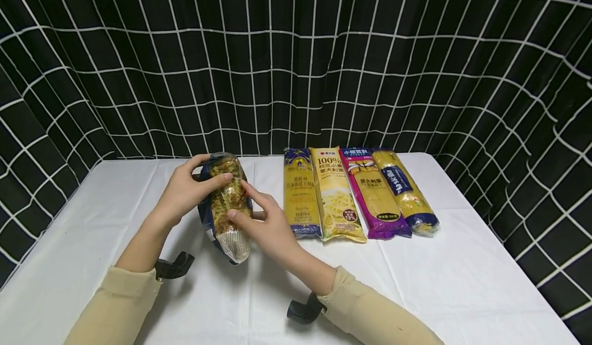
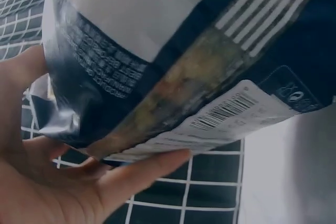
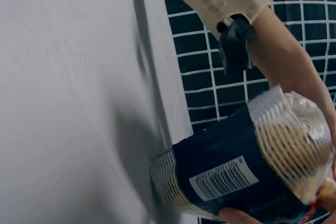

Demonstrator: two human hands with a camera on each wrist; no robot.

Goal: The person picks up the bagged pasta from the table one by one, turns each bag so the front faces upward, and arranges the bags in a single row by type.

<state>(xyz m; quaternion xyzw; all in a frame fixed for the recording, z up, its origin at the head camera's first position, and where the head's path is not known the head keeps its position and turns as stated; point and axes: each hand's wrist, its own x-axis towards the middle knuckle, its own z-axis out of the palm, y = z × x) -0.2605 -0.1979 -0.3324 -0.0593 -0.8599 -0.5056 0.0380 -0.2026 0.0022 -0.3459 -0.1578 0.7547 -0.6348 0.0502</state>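
Observation:
A dark blue pasta bag [image 1: 226, 201] with a clear strip of yellow-green and brown pieces and a striped white end stands tilted over the left half of the table. My left hand [image 1: 187, 188] holds its upper left side, the thumb lying across the front. On the right side, my right hand [image 1: 265, 221] grips it with thumb and fingers. In the left wrist view, the fingers of the left hand [image 2: 58, 182] support the bag [image 2: 105, 82] beside a barcode label. The right wrist view shows another barcode on the blue bag [image 3: 226, 156]; the right hand is mostly hidden there.
Right of the bag lie a yellow-and-blue spaghetti pack [image 1: 301, 193], a pale yellow pasta pack [image 1: 336, 193], a purple-and-pink pasta pack [image 1: 373, 191] and a yellow spaghetti pack with a blue label [image 1: 407, 193]. They rest on a white-covered table [image 1: 425, 283]. A black grid-patterned curtain [image 1: 296, 62] surrounds it.

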